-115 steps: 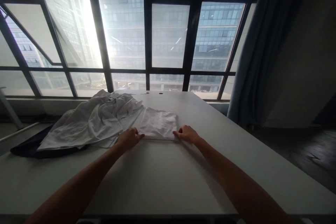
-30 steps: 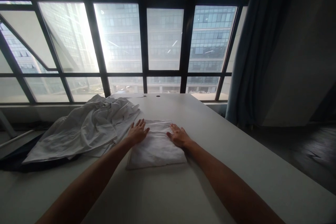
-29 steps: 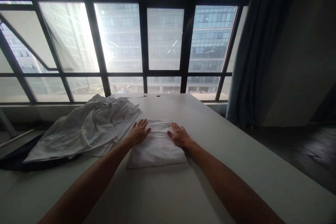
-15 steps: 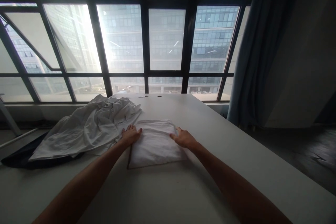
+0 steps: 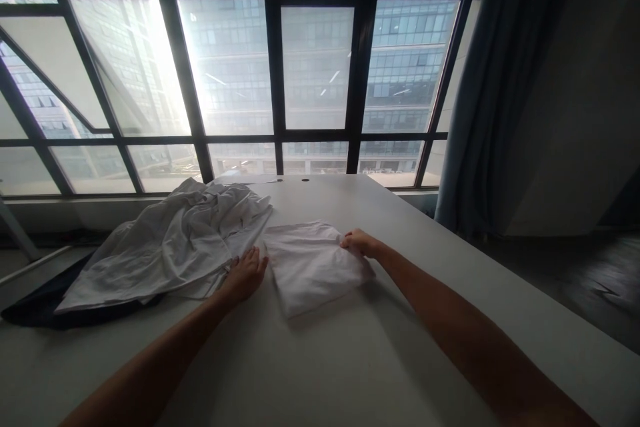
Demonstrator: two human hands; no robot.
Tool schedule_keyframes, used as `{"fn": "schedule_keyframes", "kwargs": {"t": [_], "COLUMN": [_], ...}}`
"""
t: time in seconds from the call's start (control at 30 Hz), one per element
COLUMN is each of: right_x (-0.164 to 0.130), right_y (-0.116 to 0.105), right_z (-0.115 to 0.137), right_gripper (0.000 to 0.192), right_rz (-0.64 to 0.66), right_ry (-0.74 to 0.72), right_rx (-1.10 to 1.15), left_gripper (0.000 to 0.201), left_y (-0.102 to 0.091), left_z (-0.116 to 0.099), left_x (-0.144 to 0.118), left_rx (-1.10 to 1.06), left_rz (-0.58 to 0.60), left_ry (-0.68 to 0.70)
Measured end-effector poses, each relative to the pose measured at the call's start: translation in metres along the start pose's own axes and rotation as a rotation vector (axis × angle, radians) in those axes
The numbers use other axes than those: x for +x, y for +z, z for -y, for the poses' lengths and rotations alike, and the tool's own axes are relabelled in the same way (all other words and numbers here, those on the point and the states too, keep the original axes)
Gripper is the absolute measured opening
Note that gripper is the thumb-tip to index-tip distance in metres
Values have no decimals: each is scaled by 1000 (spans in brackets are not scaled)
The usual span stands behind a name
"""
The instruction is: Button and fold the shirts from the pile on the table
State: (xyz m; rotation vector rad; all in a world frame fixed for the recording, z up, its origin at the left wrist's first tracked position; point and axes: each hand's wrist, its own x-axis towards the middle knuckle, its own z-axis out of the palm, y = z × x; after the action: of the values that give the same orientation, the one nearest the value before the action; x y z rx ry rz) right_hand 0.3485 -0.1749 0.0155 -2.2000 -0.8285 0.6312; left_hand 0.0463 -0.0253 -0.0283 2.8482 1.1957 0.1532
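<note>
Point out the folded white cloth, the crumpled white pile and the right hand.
folded white cloth [image 5: 315, 267], head view, its top face.
crumpled white pile [image 5: 170, 240], head view, its middle folds.
right hand [image 5: 361, 243], head view, its back.

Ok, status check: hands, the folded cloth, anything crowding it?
Right hand gripping folded white cloth at its far right edge. Left hand flat on table, beside the cloth. Rumpled white garment pile close on the left.
</note>
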Motion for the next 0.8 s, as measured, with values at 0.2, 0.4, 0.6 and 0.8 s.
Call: {"fn": "schedule_keyframes", "kwargs": {"t": [0.2, 0.4, 0.6, 0.8], "right_x": [49, 59, 5, -9], "right_y": [-65, -105, -23, 3], "right_z": [-36, -74, -57, -55], "right_gripper": [31, 63, 79, 66], "right_rz": [-225, -544, -144, -110], "right_ry": [47, 149, -137, -136], "right_rx": [-131, -578, -735, -746], "left_gripper": [58, 57, 58, 57], "left_y": [-1, 5, 2, 3], "left_z": [-4, -3, -6, -6], "left_x": [-1, 1, -1, -3], "left_rx": [-14, -2, 5, 14], "left_rz": [-4, -34, -17, -32], "left_ry": [-13, -12, 10, 15]}}
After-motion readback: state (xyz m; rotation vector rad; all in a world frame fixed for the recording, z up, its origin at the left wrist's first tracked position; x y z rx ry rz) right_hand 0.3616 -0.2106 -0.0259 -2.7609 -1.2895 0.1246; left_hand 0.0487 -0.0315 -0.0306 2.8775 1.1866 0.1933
